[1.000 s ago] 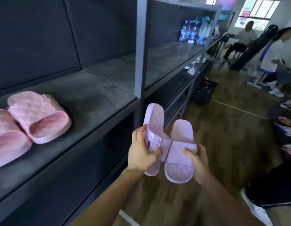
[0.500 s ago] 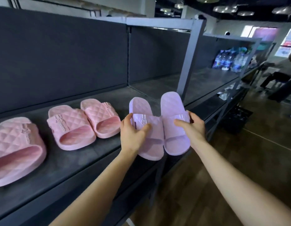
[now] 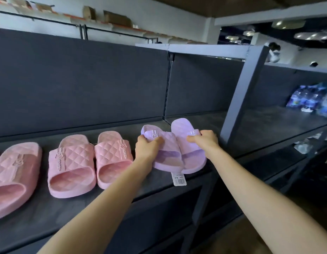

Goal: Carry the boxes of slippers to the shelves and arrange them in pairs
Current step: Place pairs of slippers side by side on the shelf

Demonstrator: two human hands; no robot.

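Placing lilac quilted rubber slippers [image 3: 174,153] on the dark shelf [image 3: 155,182], just right of the pink quilted pair [image 3: 89,158], left hand [image 3: 147,145] and right hand [image 3: 204,139] each had a grip curled round one slipper; squaring, then releasing, seemed next.

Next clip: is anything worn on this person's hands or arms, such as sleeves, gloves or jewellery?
Nothing shows. The left hand and right hand are ungloved, with no rings visible. Both forearms are uncovered to the frame edge: no sleeves, watch or bracelet.
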